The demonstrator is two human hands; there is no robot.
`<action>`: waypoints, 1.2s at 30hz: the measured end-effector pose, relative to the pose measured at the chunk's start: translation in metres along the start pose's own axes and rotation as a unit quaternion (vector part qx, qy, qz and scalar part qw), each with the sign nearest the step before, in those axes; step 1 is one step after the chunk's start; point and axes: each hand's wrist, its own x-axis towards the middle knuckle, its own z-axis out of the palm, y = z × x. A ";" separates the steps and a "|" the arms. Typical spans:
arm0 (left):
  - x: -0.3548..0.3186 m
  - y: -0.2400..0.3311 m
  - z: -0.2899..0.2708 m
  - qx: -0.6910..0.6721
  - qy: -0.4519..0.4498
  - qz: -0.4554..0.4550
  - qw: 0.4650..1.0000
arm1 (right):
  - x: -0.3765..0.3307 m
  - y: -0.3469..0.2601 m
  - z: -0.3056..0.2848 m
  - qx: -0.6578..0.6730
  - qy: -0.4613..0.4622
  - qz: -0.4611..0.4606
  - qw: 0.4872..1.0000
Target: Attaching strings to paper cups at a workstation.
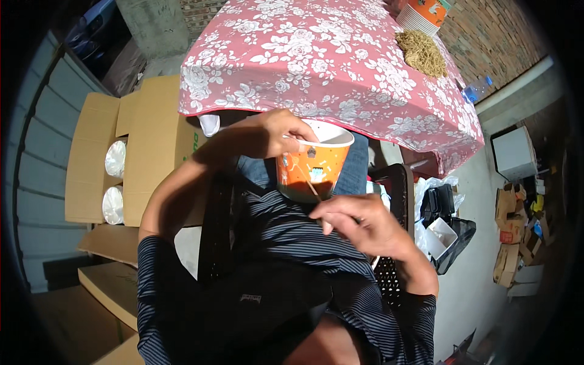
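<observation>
An orange paper bucket (313, 167) with a white rim and small printed pictures rests upright at my lap, below the table's front edge. My left hand (283, 134) is closed on its rim at the left, with fingers reaching over into the opening. A thin tan cord (312, 187) runs across the bucket's outer wall from near the left hand down toward my right hand (359, 224). The right hand pinches the cord's lower end in front of the bucket. Whether the cord passes through the wall is too small to tell. The left fingertips inside the bucket are partly hidden.
A table with a pink floral cloth (340, 58) stands ahead. On its right lie a bundle of tan cords (421, 53) and a stack of paper buckets (424, 15). Left is an open cardboard box (146, 115) holding plastic-wrapped rolls. Bags and cartons (511, 234) lie on the right floor.
</observation>
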 end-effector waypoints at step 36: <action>0.038 -0.013 0.013 -0.074 0.086 0.007 0.994 | 0.035 0.078 -0.093 0.240 0.406 -0.061 0.880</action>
